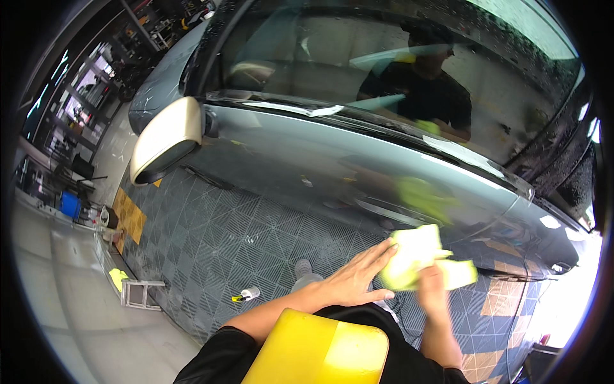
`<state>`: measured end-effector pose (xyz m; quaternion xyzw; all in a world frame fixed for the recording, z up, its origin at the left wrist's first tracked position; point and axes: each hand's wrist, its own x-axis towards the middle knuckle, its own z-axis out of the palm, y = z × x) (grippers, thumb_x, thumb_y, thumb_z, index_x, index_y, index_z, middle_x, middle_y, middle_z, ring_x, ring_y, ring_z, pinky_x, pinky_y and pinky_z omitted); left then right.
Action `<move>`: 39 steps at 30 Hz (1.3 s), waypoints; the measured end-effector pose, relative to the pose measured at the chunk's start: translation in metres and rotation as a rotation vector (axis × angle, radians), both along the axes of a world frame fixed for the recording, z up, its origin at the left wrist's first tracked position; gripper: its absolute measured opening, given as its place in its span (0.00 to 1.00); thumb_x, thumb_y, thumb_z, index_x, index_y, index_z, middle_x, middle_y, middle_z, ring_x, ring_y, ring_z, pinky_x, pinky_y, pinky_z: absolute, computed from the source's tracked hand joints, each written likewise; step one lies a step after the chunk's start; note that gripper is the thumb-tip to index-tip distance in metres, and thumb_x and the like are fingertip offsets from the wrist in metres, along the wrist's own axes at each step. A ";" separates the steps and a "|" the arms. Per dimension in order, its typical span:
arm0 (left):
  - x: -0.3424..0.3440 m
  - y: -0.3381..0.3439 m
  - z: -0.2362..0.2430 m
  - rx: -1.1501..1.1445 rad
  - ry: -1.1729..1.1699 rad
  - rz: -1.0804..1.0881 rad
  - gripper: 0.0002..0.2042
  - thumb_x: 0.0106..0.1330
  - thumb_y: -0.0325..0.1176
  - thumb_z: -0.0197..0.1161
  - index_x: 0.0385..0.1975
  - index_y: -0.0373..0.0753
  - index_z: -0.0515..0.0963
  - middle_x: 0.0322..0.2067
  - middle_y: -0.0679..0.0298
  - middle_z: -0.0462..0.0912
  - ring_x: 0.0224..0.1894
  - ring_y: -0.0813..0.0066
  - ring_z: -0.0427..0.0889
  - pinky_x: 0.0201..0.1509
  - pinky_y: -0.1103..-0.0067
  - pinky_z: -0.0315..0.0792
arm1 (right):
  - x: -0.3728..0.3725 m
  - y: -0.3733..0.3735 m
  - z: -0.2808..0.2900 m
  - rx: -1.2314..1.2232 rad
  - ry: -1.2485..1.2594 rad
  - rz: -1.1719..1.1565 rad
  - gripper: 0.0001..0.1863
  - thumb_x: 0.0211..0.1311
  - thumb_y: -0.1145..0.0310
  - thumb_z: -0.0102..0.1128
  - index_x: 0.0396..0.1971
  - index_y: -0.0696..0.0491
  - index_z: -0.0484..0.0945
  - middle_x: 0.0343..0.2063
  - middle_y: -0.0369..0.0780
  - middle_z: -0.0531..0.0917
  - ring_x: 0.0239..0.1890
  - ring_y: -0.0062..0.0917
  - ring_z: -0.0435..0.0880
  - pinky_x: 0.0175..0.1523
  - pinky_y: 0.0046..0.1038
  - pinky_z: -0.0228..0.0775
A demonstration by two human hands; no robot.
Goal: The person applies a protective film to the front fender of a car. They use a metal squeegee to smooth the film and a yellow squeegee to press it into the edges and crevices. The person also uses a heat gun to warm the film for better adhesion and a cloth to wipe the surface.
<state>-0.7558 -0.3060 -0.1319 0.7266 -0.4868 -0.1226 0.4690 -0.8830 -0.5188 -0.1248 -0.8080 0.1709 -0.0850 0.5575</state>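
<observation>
A light yellow cloth [412, 256] is bunched in front of me, beside the grey car door [288, 160]. My right hand [433, 294] is closed around its lower part and slightly blurred by motion. My left hand [358, 272] lies alongside with fingers stretched out and thumb apart, the fingertips touching the cloth's left edge. Just beyond the cloth is the door handle [400, 212]. The door's glossy paint mirrors the cloth. Above the door, the dark side window [307, 57] carries water drops and reflects a person in black.
A cream side mirror [169, 137] juts out at the left. On the tiled floor [217, 224] lies a white bottle [251, 293] with a yellow-and-black top. A metal step stool [144, 294] with a yellow cloth [118, 279] stands by the wall. A smooth yellow object [313, 352] covers my front.
</observation>
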 end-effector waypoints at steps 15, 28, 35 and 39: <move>0.323 0.351 0.226 0.461 -0.520 1.133 0.36 0.70 0.52 0.64 0.69 0.31 0.67 0.58 0.41 0.80 0.61 0.47 0.81 0.66 0.66 0.71 | -0.093 0.064 -0.271 -0.569 0.446 0.511 0.11 0.65 0.67 0.58 0.36 0.58 0.85 0.41 0.45 0.89 0.48 0.44 0.88 0.52 0.44 0.79; 0.226 0.204 0.147 0.138 -0.751 1.096 0.13 0.69 0.28 0.64 0.51 0.34 0.80 0.50 0.50 0.84 0.52 0.49 0.83 0.59 0.67 0.75 | -0.181 -0.052 -0.423 -0.517 0.925 0.740 0.17 0.70 0.65 0.51 0.50 0.58 0.80 0.46 0.53 0.83 0.54 0.48 0.82 0.55 0.46 0.76; 0.288 0.174 0.021 0.527 -0.432 1.217 0.29 0.70 0.29 0.56 0.73 0.37 0.63 0.46 0.47 0.82 0.47 0.49 0.84 0.49 0.59 0.79 | -0.157 -0.078 -0.302 -0.379 1.075 0.776 0.21 0.71 0.65 0.51 0.59 0.58 0.74 0.53 0.58 0.78 0.58 0.53 0.78 0.58 0.51 0.73; 0.325 0.177 0.018 0.652 -0.220 1.229 0.37 0.67 0.29 0.53 0.79 0.40 0.52 0.27 0.46 0.85 0.30 0.46 0.85 0.40 0.56 0.79 | -0.153 -0.068 -0.231 -0.335 1.209 0.794 0.24 0.71 0.66 0.51 0.64 0.58 0.71 0.56 0.60 0.75 0.60 0.56 0.76 0.60 0.53 0.71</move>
